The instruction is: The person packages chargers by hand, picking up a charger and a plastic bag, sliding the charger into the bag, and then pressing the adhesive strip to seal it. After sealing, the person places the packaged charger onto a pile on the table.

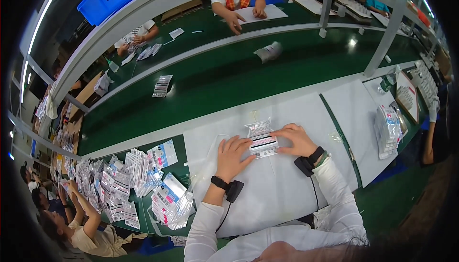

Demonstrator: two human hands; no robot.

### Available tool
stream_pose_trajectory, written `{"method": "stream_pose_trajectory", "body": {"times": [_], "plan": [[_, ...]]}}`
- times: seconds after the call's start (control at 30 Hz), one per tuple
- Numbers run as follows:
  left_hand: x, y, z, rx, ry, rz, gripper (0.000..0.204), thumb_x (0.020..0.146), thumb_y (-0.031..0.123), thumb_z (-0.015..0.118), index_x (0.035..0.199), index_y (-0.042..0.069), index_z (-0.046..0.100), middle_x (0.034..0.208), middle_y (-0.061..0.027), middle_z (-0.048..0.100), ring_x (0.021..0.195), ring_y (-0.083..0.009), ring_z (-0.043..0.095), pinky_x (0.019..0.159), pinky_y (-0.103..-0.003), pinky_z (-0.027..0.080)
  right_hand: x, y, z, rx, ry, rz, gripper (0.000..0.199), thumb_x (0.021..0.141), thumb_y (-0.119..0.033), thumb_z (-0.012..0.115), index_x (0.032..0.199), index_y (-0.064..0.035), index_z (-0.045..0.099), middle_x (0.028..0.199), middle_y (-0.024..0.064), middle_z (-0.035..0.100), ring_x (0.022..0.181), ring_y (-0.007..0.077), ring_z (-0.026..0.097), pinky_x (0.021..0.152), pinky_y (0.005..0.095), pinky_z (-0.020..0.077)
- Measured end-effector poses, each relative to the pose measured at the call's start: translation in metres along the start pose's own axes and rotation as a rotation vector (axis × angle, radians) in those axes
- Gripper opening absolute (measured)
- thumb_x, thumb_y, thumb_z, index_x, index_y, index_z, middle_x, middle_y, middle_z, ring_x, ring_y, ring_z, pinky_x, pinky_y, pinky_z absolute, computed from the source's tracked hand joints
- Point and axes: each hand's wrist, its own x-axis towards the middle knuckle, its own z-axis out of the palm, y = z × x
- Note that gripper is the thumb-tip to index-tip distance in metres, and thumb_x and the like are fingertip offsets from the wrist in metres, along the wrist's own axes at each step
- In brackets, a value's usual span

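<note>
Nearest the camera, 2 white-sleeved forearms rise from the lower edge, each with a black band and a small black unit at the wrist; the left hand [232, 156] lies spread and nearly flat, palm down, on the white sheet [287, 185] covering the work surface, its fingertips touching the left end of a small clear packet [262, 144] with a pink and white card inside; the right hand [297, 139] is loosely curved, fingers extended leftward over the packet's top edge and right end, pressing it down rather than gripping it; the packet lies flat on the sheet between the 2 hands, with another clear packet [258, 128] touching it just beyond; to the left, on the green surface, sits a spread heap of similar packets [138, 180], and a person's arm [86, 209] reaches into it from the lower left; to the right, a stack of clear bags [389, 128] rests near the sheet's far end; farther off runs the green conveyor belt [229, 75], carrying 1 packet [162, 86] at left and a blurred packet [269, 51] at centre; across the belt, another person's hands [246, 16] rest on a white sheet.
</note>
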Motion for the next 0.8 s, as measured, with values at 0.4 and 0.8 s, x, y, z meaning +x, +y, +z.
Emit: {"method": "stream_pose_trajectory", "body": {"times": [0.4, 0.8], "plan": [[0.01, 0.003, 0.007, -0.052, 0.118, -0.066, 0.032, 0.081, 0.026, 0.07, 0.113, 0.025, 0.066, 0.118, 0.0032, 0.058, 0.116, -0.0185, 0.05, 0.106, -0.046, 0.029, 0.006, -0.002, 0.01, -0.051, 0.107, 0.026, 0.04, 0.073, -0.026, 0.074, 0.113, -0.0257, 0.068, 0.117, -0.001, 0.06, 0.107, 0.0206, 0.052, 0.094, 0.0389, 0.0377], [0.003, -0.006, 0.004, -0.052, 0.177, -0.059, 0.025, 0.082, 0.019, 0.066, 0.107, 0.023, 0.07, 0.125, -0.0037, 0.058, 0.114, -0.025, 0.053, 0.101, -0.042, 0.034, -0.008, 0.018, 0.0, -0.156, 0.197, -0.048, 0.039, 0.076, -0.001, 0.065, 0.105, -0.0249, 0.073, 0.12, 0.0019, 0.058, 0.101, 0.022, 0.054, 0.085, 0.0316, 0.047]]}}
